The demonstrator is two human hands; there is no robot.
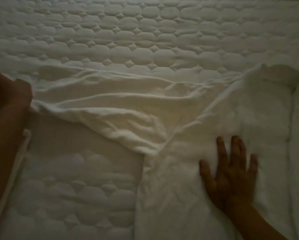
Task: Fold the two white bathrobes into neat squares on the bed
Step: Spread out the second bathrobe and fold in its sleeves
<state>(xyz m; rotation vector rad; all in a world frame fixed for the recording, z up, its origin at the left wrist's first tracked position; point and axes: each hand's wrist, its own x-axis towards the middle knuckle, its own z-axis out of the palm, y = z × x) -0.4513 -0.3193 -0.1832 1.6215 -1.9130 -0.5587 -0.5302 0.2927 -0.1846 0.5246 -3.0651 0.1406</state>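
Observation:
A white bathrobe (188,153) lies spread on the quilted bed (128,32). Its body runs down the right half of the view, and one sleeve (102,104) stretches out to the left in loose wrinkles. My left hand (11,96) is at the left edge, its fingers closed on the end of that sleeve. My right hand (231,172) lies flat on the robe's body, fingers spread, pressing the cloth down. A thin white cord (17,167) with a knotted end hangs beside my left forearm. Only one bathrobe is in view.
The white quilted mattress cover fills the whole view, with bare quilting along the far side and at the lower left (67,196). The light is dim and the image is blurred.

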